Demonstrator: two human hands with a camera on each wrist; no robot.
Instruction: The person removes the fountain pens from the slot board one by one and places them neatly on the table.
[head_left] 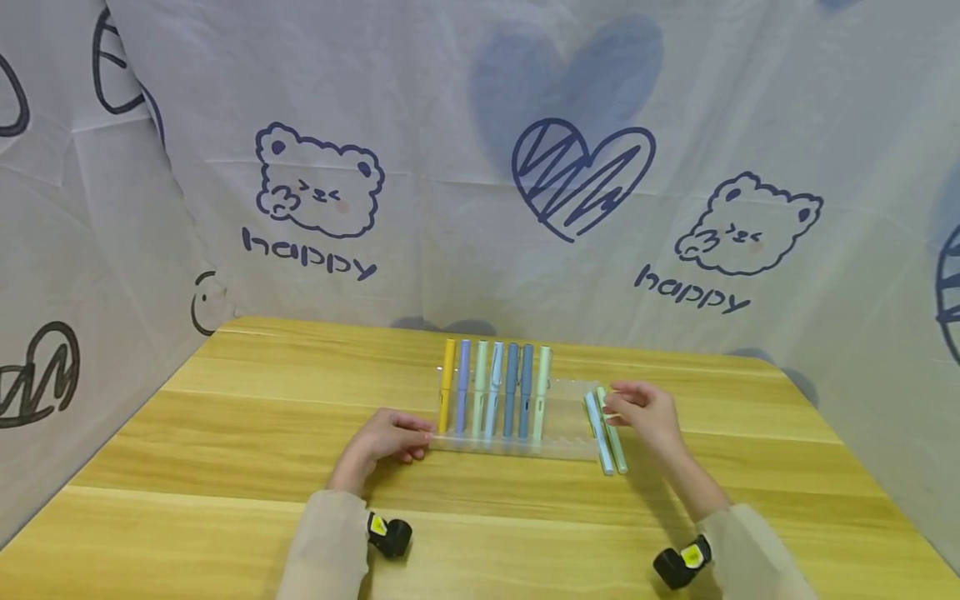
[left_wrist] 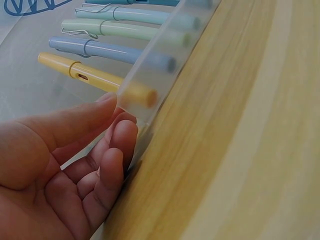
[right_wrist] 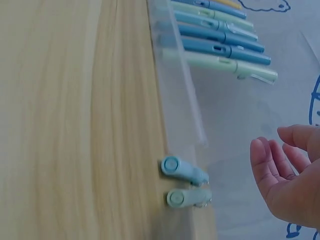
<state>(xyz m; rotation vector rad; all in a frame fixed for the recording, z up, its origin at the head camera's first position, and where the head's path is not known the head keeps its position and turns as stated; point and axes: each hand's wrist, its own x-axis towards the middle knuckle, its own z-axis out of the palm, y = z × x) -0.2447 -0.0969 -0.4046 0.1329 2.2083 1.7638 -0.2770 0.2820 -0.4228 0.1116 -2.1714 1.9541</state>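
A clear pen stand (head_left: 566, 417) holds several pens in a row, from a yellow pen (head_left: 447, 387) and a purple pen (head_left: 462, 392) at the left to a pale green pen (head_left: 542, 392) at the right. My left hand (head_left: 393, 433) pinches the stand's front left corner, thumb against the clear lip (left_wrist: 172, 37). Off the stand's right end, a light blue pen (head_left: 600, 437) and a green pen (head_left: 617, 442) lie side by side. Close over their far ends is my right hand (head_left: 648, 412); in the right wrist view its loosely bent fingers hold nothing.
The wood-grain table (head_left: 225, 417) extends around the stand. Behind it hangs a white cloth (head_left: 442, 250) with bear and heart drawings, and more cloth closes off both sides. Unfilled notches run along the stand's right part.
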